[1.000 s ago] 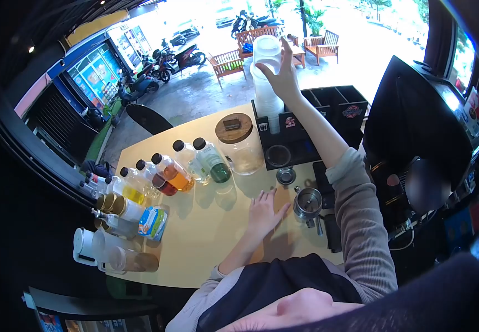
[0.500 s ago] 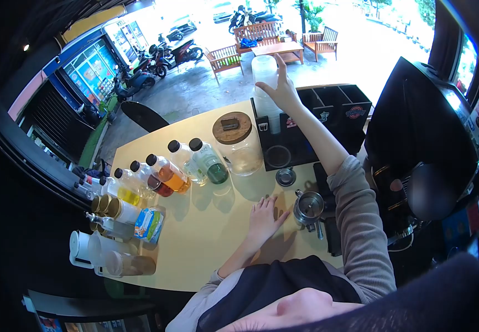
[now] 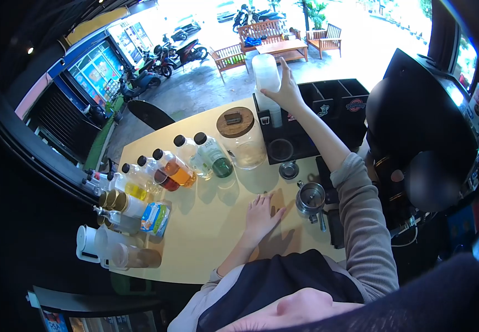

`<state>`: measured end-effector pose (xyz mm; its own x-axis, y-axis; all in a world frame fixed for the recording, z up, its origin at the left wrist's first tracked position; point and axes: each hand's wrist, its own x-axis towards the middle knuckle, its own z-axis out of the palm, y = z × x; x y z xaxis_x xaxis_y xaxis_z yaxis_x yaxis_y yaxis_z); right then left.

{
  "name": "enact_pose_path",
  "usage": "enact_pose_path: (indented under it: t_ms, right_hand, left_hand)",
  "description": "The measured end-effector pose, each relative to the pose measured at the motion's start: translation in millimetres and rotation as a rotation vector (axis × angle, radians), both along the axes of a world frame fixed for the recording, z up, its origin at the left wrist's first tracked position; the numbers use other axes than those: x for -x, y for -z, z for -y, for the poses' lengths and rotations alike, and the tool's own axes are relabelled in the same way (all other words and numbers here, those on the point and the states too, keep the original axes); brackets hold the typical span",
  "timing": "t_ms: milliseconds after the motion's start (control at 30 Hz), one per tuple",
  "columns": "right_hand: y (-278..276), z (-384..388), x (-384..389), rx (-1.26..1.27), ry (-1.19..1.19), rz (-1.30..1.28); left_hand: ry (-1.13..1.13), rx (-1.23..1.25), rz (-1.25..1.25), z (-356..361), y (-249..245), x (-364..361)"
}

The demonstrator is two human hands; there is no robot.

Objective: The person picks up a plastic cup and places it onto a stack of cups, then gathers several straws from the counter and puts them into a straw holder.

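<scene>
Head view: the cups (image 3: pixel 266 72) stand in a tall nested stack at the far side, at the left end of the black caddy (image 3: pixel 336 100), just beyond the jar (image 3: pixel 247 154). The right hand (image 3: pixel 288 95) is beside them, its grip spread, thumb across the near side and fingers up along the right; whether the pads press on them I cannot tell. The left hand (image 3: pixel 260 218) lies open, palm down on the surface (image 3: pixel 195 238), near the metal pot (image 3: pixel 310 200). The cups look like thin plastic, so probably light, a bit slippery and easily dented; a soft hold round the sides, below a rim, should suit them, as a hard squeeze could buckle the walls or jam them together
</scene>
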<state>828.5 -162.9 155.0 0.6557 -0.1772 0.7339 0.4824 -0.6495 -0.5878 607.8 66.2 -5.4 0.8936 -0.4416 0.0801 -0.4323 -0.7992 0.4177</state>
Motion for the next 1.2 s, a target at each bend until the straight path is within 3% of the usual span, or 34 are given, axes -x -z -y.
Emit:
enact_pose_path:
  t_ms: [33, 133, 300, 567, 633, 700, 900, 1200]
  right_hand:
    - [-5, -4, 9, 0.032, 0.131, 0.012]
    - [-22, -25, 52, 0.046, 0.125, 0.170]
    - [-21, -72, 176, 0.193, -0.112, 0.142]
    - [91, -100, 307, 0.377, -0.472, -0.098]
    - [117, -101, 328, 0.410, -0.575, -0.280]
    - [137, -104, 349, 0.403, -0.540, -0.355]
    - [162, -122, 396, 0.316, -0.383, -0.504]
    - [167, -166, 483, 0.164, -0.171, -0.648]
  left_hand:
    - [-0.002, -0.003, 0.007, -4, -1, 1]
    - [-0.050, 0.011, 0.031, -18, -2, 5]
    - [-0.119, 0.048, 0.130, -30, -14, 17]
    - [-0.001, 0.110, 0.234, -36, -7, 64]
    - [0.069, 0.120, 0.234, -36, 0, 79]
    - [0.160, -0.016, 0.198, -33, 9, 94]
    - [0.201, 0.035, 0.022, -40, 12, 137]
    - [0.306, -0.013, 0.046, -65, 8, 206]
